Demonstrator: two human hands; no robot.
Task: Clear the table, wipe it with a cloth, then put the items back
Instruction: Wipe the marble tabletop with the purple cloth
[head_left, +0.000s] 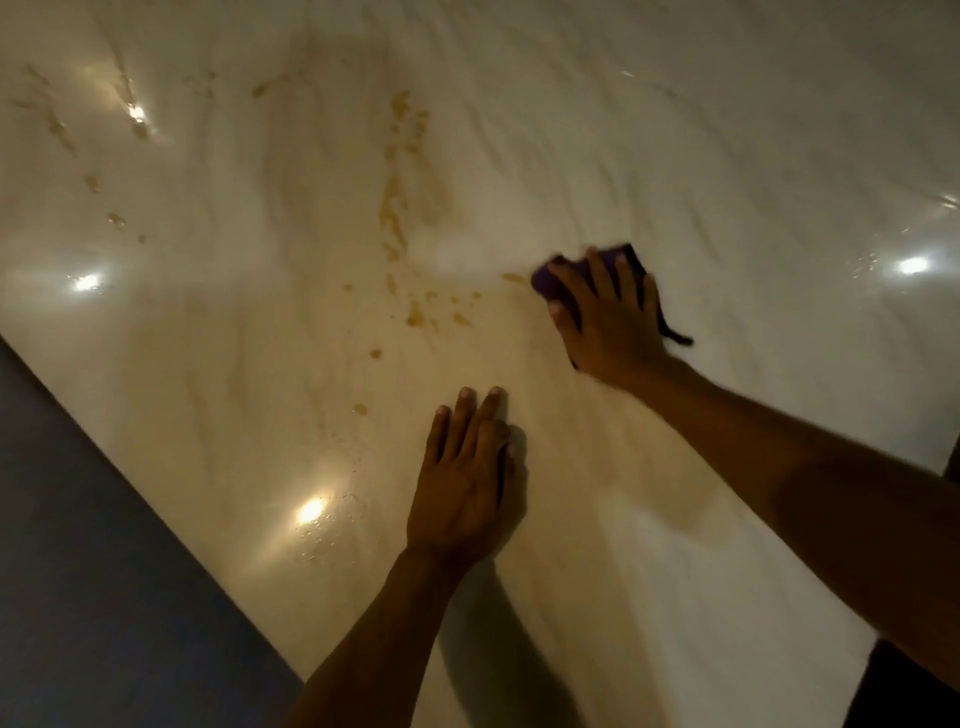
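Note:
A glossy white marble table fills the view. My right hand presses flat on a purple cloth at the centre right, fingers spread over it, most of the cloth hidden under the hand. My left hand rests flat on the tabletop nearer to me, fingers straight, holding nothing. Brownish stains run in a streak up the middle of the table, with more spots just left of the cloth and others at the far left.
The table's left edge runs diagonally, with dark grey floor beyond it. Another table edge shows at the lower right. Lamp reflections and small water droplets glint on the surface.

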